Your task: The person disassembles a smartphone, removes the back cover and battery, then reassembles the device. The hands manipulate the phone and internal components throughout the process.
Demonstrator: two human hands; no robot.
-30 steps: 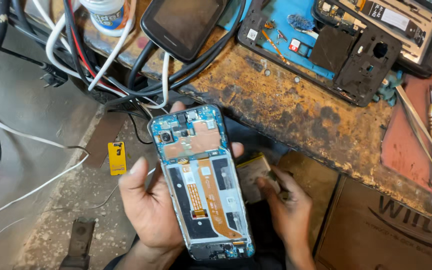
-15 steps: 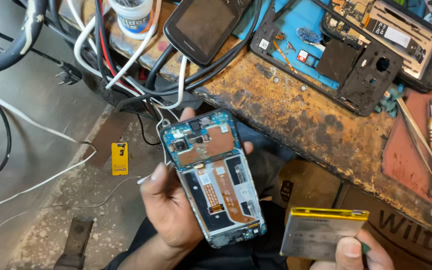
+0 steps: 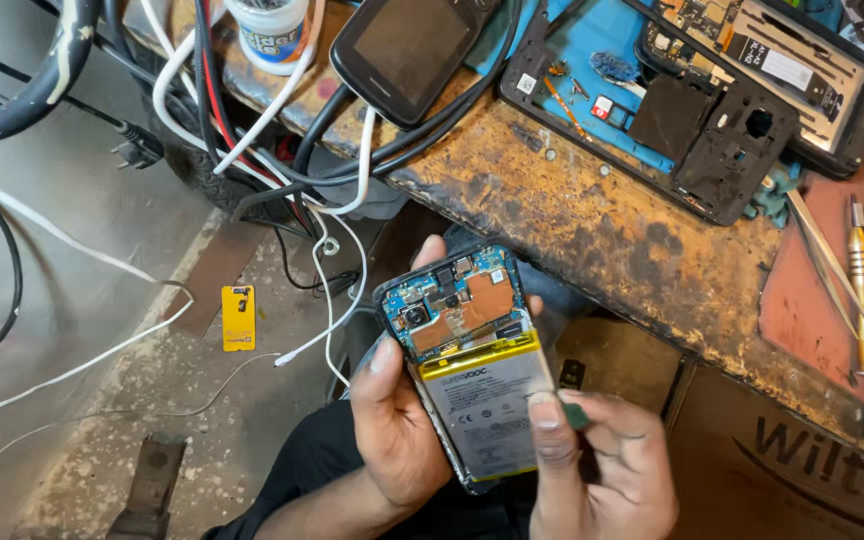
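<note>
Left hand (image 3: 397,430) cradles an opened phone (image 3: 467,365) from beneath, thumb along one edge and fingers curled round the other. Right hand (image 3: 602,465) has its thumb pressed flat on a grey battery (image 3: 487,400) lying in the phone's lower bay, fingers bent beside it. The battery looks light, stiff and smooth, and probably puncture-prone, so hold it by the edges. The phone's bare circuit board looks fragile; its frame is the safer grip. Beyond lie a rusty workbench (image 3: 592,215), a stripped phone shell (image 3: 652,110) and tangled cables (image 3: 282,150).
</note>
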